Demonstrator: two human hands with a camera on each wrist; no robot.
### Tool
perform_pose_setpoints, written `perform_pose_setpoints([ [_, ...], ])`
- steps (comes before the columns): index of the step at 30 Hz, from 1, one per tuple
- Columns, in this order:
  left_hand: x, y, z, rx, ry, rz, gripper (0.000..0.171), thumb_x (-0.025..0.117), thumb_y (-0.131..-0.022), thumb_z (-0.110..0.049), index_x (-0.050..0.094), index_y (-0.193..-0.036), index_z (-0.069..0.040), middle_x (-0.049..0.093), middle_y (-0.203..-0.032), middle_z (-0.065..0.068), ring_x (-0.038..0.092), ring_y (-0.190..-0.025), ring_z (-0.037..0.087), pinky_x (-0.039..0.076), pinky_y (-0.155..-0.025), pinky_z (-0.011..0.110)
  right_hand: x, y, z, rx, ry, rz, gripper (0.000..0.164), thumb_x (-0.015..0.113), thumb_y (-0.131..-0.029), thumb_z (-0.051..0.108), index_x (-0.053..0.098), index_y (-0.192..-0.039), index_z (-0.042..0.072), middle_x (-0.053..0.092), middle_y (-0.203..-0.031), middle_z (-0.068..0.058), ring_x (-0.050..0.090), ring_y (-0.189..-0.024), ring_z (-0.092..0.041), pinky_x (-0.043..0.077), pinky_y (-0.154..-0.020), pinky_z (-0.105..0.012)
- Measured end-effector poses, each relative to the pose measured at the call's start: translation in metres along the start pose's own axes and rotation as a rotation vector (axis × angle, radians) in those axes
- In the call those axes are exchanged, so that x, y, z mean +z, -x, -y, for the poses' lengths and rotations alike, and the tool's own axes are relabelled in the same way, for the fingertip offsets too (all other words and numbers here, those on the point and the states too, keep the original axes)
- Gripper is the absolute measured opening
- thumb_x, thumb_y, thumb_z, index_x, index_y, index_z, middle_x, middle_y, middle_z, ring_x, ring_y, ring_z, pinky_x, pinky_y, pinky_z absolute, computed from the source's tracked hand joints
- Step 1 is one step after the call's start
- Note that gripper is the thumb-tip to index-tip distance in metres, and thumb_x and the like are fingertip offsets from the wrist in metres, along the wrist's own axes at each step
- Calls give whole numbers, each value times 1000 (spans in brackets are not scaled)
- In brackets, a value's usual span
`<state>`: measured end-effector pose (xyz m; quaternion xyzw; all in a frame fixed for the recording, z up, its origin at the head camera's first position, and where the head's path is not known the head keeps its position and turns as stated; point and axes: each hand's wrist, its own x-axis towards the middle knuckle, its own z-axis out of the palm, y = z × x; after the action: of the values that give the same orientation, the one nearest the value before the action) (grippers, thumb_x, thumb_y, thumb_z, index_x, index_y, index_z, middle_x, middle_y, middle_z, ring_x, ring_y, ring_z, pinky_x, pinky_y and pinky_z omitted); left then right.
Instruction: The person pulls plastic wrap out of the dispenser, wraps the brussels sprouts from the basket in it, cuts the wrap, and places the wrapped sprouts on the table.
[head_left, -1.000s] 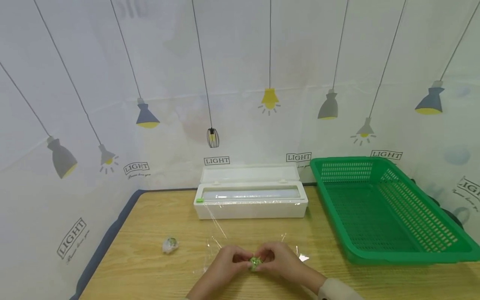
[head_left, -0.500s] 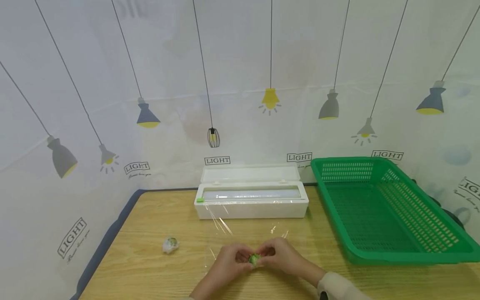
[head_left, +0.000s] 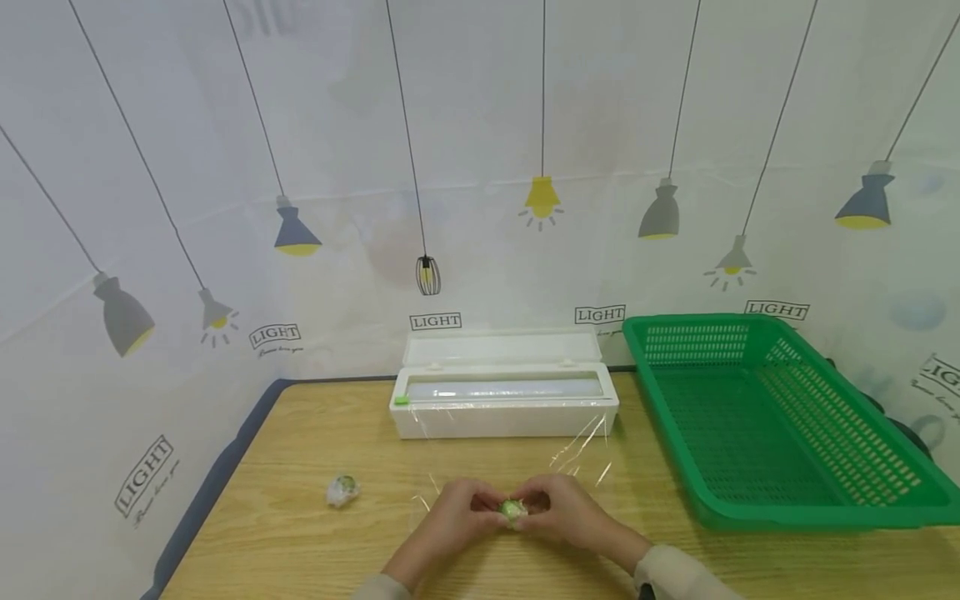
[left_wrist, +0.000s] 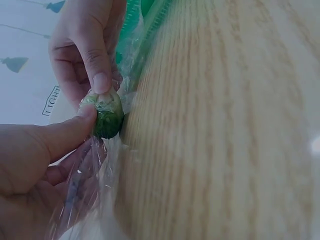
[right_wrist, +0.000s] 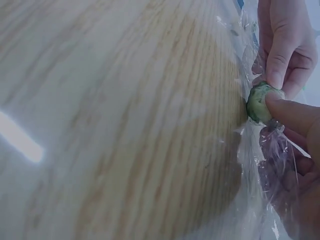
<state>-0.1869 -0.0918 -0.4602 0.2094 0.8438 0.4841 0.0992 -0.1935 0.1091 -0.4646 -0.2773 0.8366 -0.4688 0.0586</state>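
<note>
A small round green vegetable (head_left: 512, 510), pale at one end, is between my two hands, close over the table. Clear cling film (right_wrist: 272, 150) lies around it and trails under my fingers. My left hand (head_left: 456, 512) pinches one side with thumb and fingers; my right hand (head_left: 564, 508) pinches the other. In the left wrist view the dark green end of the vegetable (left_wrist: 109, 122) shows below both thumbs. From the hands the film stretches back to a white cling film box (head_left: 504, 421) with its lid raised and the roll (head_left: 502, 389) inside.
A small wrapped vegetable (head_left: 343, 491) in crumpled film rests on the wooden table (head_left: 300, 550) to the left. On the right stands a green plastic basket (head_left: 750, 433). A printed wall sheet (head_left: 480, 125) closes off the back and sides.
Both hands have moved slightly away from the body with the vegetable, which has turned and now shows a paler side. The bright creases in the film have shifted to the right.
</note>
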Motion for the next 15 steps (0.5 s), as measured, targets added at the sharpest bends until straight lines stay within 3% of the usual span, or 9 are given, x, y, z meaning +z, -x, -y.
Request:
perform_pose_setpoints([
  [7, -4, 2, -6, -2, -97, -29, 27, 71, -79, -20, 67, -102, -5, 54, -90, 0, 56, -82, 14, 47, -69, 22, -1, -4, -2, -4, 6, 26, 23, 73, -77, 16, 70, -96, 4, 65, -84, 3, 55, -73, -6, 48, -65, -22],
  [15, 6, 0, -2, 88, -118, -108, 29, 78, -69, -12, 67, -96, -8, 59, -89, -3, 55, -81, 13, 47, -71, 24, -8, -9, -8, 15, -15, 90, 23, 70, -81, 13, 68, -99, 0, 66, -85, -1, 56, -73, -5, 48, -64, -21],
])
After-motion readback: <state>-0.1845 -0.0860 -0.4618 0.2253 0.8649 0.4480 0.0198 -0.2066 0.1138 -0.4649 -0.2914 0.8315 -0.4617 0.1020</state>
